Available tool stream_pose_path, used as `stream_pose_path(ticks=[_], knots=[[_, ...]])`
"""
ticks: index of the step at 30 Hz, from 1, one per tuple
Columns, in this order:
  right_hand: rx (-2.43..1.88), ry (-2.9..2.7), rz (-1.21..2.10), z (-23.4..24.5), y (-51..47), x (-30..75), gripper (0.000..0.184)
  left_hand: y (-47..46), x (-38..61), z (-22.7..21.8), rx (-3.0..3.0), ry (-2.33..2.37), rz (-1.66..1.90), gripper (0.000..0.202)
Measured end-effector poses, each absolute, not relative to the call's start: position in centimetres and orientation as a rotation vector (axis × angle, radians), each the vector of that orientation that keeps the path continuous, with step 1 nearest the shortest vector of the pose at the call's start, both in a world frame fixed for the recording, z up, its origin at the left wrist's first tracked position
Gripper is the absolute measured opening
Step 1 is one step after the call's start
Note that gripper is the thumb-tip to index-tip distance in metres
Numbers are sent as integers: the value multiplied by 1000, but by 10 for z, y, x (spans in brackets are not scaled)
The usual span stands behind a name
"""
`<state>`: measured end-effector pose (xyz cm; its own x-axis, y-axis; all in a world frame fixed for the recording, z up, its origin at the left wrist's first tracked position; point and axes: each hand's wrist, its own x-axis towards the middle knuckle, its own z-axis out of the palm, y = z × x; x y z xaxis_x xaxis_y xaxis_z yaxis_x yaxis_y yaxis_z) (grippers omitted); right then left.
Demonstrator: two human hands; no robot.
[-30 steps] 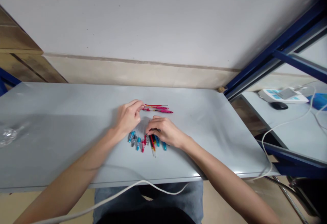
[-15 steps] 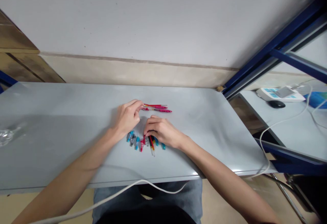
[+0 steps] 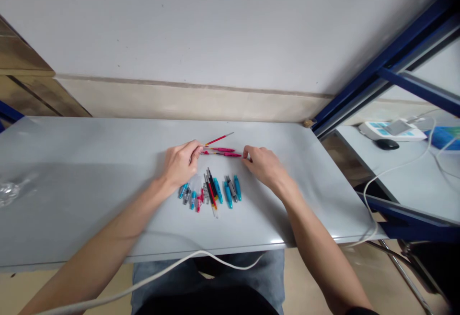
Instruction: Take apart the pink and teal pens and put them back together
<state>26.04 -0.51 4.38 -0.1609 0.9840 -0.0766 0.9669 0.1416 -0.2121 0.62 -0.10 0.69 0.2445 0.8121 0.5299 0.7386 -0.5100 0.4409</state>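
Note:
My left hand [image 3: 182,163] is closed in a pinch round the end of a red pen refill [image 3: 219,140], which slants up to the right. Two pink pens [image 3: 224,150] lie just below it, their left ends close to the same fingers; whether these are gripped too I cannot tell. My right hand [image 3: 264,164] has curled fingers at the tip of the lower pink pen; contact is unclear. Nearer me lie red and black refills [image 3: 212,190], clear pen barrels with blue, grey and red ends [image 3: 193,200], and blue pen parts [image 3: 228,194] with a grey one [image 3: 232,190] among them.
The grey table [image 3: 108,185] meets a wall at the back. Crumpled clear plastic [image 3: 9,193] lies at far left. A white cable [image 3: 201,253] crosses before the front edge. Beyond the blue frame [image 3: 359,71] at right are a black mouse [image 3: 386,144] and a white device [image 3: 377,130].
My right hand has moved up and right from the refills to the pink pens' tips, uncovering the blue and grey parts. The red refill at my left hand has swung upward at its right end.

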Motion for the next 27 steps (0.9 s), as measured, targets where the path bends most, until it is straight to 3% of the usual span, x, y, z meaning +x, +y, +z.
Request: stream_pose_path(ticks=[15,18,22,27], knots=[[-1682,-2301,947,49,-7,258,26,-5,9,5,2468,1389,1097,25],[-1445,-2070,1028,47,-7,250,17,-6,10,6,2465,1371,1137,25],[-1013,-1504,1429,40,-11,230,40,-8,12,5,2525,1301,1131,25],[-873,-1153,1376,26,-9,217,32,-5,14,2,2555,1196,1108,22]])
